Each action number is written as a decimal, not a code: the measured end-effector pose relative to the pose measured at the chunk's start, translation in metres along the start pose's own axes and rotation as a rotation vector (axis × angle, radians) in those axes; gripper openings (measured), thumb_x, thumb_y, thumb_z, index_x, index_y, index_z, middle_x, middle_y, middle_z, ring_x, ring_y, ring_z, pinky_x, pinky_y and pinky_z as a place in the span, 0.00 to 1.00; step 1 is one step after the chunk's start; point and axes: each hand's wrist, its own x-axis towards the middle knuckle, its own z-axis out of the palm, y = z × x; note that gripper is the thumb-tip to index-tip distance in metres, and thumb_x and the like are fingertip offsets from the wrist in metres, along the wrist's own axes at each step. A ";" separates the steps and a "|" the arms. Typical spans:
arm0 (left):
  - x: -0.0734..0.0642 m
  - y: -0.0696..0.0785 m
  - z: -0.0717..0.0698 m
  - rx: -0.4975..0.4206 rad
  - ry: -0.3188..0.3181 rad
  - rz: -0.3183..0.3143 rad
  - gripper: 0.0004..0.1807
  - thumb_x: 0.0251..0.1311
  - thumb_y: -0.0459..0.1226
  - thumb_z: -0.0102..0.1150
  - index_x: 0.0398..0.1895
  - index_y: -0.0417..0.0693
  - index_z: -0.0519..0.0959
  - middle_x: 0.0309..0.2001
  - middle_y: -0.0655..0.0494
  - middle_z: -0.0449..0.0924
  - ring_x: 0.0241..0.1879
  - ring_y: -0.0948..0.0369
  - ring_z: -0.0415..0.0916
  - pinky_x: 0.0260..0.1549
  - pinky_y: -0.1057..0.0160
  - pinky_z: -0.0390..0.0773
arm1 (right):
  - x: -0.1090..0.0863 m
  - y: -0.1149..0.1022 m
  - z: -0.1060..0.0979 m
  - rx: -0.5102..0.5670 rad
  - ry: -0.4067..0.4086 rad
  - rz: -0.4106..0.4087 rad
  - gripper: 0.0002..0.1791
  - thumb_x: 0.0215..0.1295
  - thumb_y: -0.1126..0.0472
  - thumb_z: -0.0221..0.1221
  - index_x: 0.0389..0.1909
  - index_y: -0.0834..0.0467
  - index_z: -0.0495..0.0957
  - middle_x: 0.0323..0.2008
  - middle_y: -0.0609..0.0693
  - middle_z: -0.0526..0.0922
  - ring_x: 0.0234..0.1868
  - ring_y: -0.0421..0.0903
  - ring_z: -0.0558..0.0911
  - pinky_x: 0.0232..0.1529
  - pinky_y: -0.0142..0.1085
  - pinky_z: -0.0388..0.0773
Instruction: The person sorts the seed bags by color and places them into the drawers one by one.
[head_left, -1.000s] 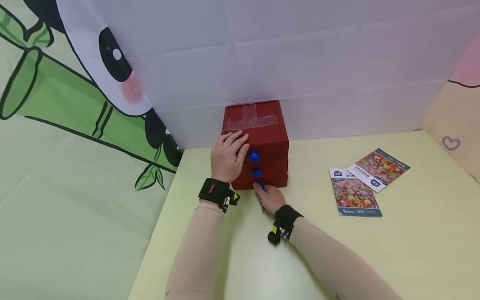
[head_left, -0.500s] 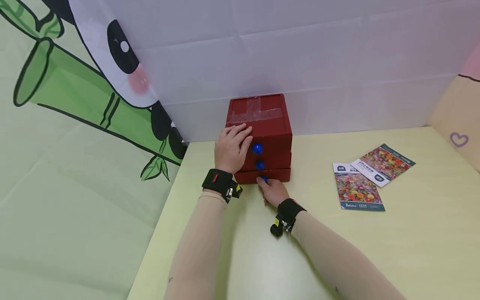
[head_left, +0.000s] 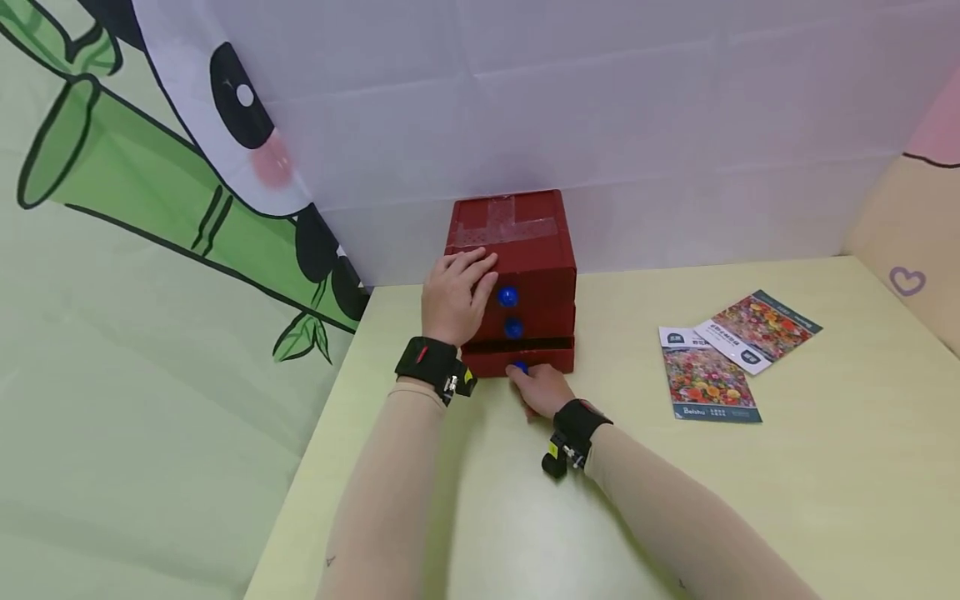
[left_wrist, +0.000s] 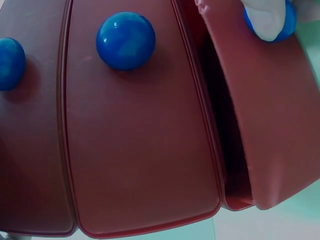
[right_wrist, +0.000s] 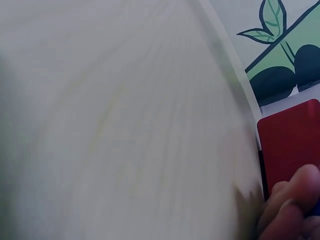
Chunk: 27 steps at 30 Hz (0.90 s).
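Observation:
A dark red drawer box [head_left: 536, 258] with three drawers, each bearing a round blue knob, stands against the back wall. My left hand [head_left: 453, 302] rests with extended fingers on its top front edge, at the left. Down low, my right hand [head_left: 546, 390] pinches the blue knob [head_left: 521, 367] of the bottom drawer [head_left: 555, 358]. That drawer is pulled partly out, and a dark gap shows behind its front. In the left wrist view the middle knob [left_wrist: 126, 41] and the gap are plain, with a thumb on the bottom knob [left_wrist: 287, 22]. The right wrist view shows my curled fingers [right_wrist: 287, 215] beside the red front.
Two flower-covered packets lie overlapping on the pale yellow table [head_left: 840, 467] to the right: a lower packet [head_left: 708, 379] and an upper packet [head_left: 765, 329]. A cartoon-printed cloth [head_left: 637, 150] hangs behind the box. The table's left edge runs beside my left arm.
The bottom drawer was closed one second ago and has slid out toward me, my right hand pulling its knob. My left hand stays on the box. The head view has shifted slightly.

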 end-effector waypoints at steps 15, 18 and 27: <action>-0.007 0.003 0.000 -0.006 0.014 -0.009 0.21 0.69 0.52 0.44 0.59 0.58 0.75 0.60 0.57 0.72 0.59 0.55 0.63 0.55 0.51 0.69 | -0.016 0.002 -0.002 -0.116 -0.061 -0.031 0.31 0.69 0.38 0.44 0.11 0.54 0.64 0.12 0.47 0.64 0.16 0.48 0.68 0.19 0.35 0.56; -0.004 0.004 -0.001 -0.011 0.010 -0.010 0.21 0.69 0.52 0.44 0.59 0.58 0.75 0.61 0.57 0.72 0.59 0.55 0.63 0.56 0.52 0.68 | -0.018 -0.001 -0.005 -0.139 -0.076 -0.050 0.30 0.70 0.40 0.43 0.12 0.54 0.62 0.14 0.47 0.60 0.17 0.46 0.65 0.20 0.35 0.54; -0.001 0.001 -0.002 -0.006 0.002 -0.009 0.21 0.69 0.52 0.44 0.59 0.58 0.75 0.61 0.56 0.72 0.59 0.55 0.63 0.57 0.52 0.68 | -0.023 -0.004 -0.007 -0.157 -0.126 -0.073 0.29 0.71 0.41 0.44 0.12 0.53 0.60 0.13 0.46 0.57 0.16 0.44 0.61 0.20 0.34 0.52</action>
